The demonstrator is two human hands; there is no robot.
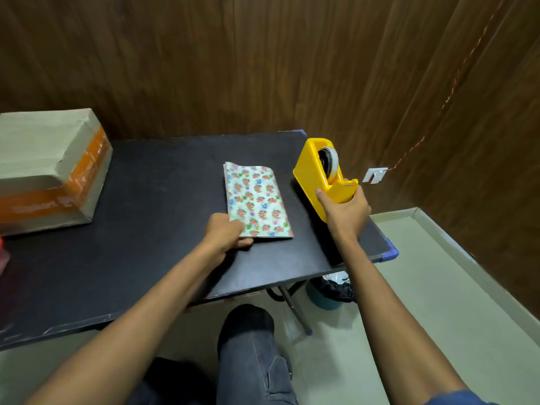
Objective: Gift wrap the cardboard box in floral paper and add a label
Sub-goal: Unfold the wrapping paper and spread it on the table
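Gripping paper point(257, 200) corner, left hand point(226, 233) — right hand point(344, 211) clamps dispenser point(320, 175) just beside; box point(49, 168) far left of both, on table point(163, 171).

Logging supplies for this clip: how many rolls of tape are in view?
1. It sits in the yellow tape dispenser at the table's right edge, gripped by the right hand. Spares may be out of frame.

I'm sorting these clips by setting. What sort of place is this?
Probably a small room corner set up as a packing spot: a folding black table against wood-panelled walls, a wall switch low down, and a lined bin under the table.
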